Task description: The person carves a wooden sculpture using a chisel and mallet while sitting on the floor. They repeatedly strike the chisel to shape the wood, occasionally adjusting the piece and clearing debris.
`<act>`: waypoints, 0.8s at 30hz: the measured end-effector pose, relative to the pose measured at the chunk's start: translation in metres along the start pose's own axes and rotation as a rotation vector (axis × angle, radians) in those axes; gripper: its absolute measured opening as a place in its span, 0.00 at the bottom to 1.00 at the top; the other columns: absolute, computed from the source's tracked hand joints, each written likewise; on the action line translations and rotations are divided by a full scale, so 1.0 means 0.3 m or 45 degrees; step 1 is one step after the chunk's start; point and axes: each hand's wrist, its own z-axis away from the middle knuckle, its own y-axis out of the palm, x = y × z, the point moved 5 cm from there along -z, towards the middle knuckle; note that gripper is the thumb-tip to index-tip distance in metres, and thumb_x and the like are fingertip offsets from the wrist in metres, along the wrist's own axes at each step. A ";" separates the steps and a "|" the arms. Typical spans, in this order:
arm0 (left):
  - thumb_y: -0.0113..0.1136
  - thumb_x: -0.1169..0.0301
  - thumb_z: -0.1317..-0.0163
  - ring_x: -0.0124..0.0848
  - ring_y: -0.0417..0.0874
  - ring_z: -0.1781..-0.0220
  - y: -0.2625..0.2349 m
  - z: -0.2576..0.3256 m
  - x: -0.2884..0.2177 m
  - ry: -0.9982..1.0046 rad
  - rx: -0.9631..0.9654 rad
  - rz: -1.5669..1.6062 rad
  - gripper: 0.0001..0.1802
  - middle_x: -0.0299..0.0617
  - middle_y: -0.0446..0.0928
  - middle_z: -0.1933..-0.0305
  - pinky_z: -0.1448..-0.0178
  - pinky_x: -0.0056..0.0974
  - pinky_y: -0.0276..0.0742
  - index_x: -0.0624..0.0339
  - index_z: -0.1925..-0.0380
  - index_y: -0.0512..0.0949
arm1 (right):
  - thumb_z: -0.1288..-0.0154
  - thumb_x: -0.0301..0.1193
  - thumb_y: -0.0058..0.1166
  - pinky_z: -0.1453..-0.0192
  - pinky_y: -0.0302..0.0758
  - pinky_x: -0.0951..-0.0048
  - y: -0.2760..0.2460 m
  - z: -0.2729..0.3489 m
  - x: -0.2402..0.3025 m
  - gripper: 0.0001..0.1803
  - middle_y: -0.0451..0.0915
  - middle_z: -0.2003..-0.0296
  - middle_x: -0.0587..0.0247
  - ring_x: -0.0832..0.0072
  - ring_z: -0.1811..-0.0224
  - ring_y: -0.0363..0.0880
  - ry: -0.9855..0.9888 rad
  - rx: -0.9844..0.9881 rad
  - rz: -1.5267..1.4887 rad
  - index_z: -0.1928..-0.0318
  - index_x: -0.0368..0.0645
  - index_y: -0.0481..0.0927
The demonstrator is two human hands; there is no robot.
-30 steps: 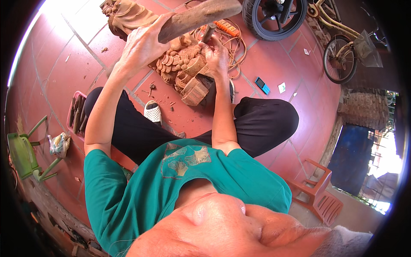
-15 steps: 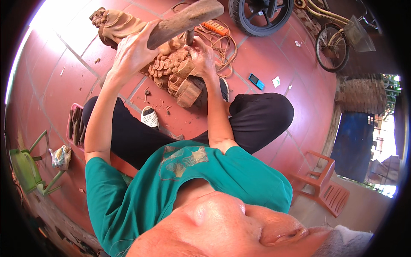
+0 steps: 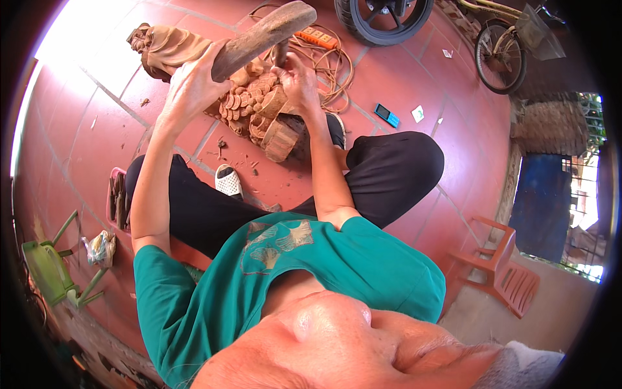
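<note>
Person sat on tiled floor (image 3: 414, 78), carving. Left hand (image 3: 191, 87) gripped wooden mallet (image 3: 262, 35), fingers closed round it, raised. Right hand (image 3: 295, 78) pinched chisel (image 3: 280, 55) (mostly hidden) against carved wood piece (image 3: 259, 110) before knees. Striking step, I judged; next blow needed square hit on chisel head.

Red tiled floor (image 3: 414, 78); carving (image 3: 262, 107), sandal (image 3: 228, 180), phone (image 3: 387, 115), cord (image 3: 334, 65).

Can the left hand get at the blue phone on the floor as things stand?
Probably not. The left hand is closed on the wooden mallet, and the blue phone lies on the far side of the right hand and the carving.
</note>
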 end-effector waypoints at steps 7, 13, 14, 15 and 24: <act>0.76 0.67 0.49 0.35 0.84 0.47 0.026 -0.014 0.026 -0.101 0.143 0.336 0.46 0.46 0.82 0.47 0.37 0.39 0.76 0.65 0.29 0.67 | 0.28 0.28 0.61 0.54 0.79 0.69 -0.122 -0.022 -0.081 0.10 0.87 0.58 0.54 0.73 0.60 0.84 0.228 -0.262 -0.419 0.51 0.35 0.80; 0.76 0.65 0.44 0.19 0.75 0.78 0.030 -0.011 0.006 -0.332 0.049 0.942 0.32 0.36 0.77 0.70 0.73 0.28 0.72 0.68 0.44 0.75 | 0.27 0.24 0.60 0.50 0.82 0.72 -0.142 -0.029 -0.043 0.10 0.86 0.60 0.58 0.75 0.58 0.86 0.169 -0.241 -0.598 0.50 0.34 0.78; 0.76 0.65 0.44 0.19 0.75 0.78 0.032 -0.012 0.007 -0.359 0.048 1.047 0.29 0.35 0.77 0.71 0.73 0.29 0.72 0.67 0.46 0.75 | 0.27 0.25 0.61 0.50 0.82 0.72 -0.140 -0.026 -0.059 0.10 0.86 0.59 0.59 0.75 0.58 0.86 0.173 -0.240 -0.599 0.50 0.34 0.78; 0.76 0.66 0.44 0.19 0.75 0.78 0.031 -0.015 0.002 -0.387 0.049 1.148 0.27 0.34 0.76 0.72 0.73 0.29 0.72 0.66 0.48 0.76 | 0.28 0.25 0.61 0.49 0.82 0.72 -0.138 -0.024 -0.053 0.11 0.86 0.58 0.59 0.75 0.57 0.86 0.178 -0.241 -0.602 0.49 0.34 0.78; 0.67 0.62 0.32 0.25 0.77 0.73 0.093 0.087 -0.024 -0.591 0.034 1.616 0.21 0.39 0.76 0.67 0.69 0.29 0.75 0.65 0.47 0.74 | 0.31 0.27 0.64 0.47 0.76 0.73 -0.156 -0.011 -0.019 0.12 0.84 0.60 0.66 0.79 0.56 0.81 0.307 -0.248 -0.764 0.50 0.38 0.80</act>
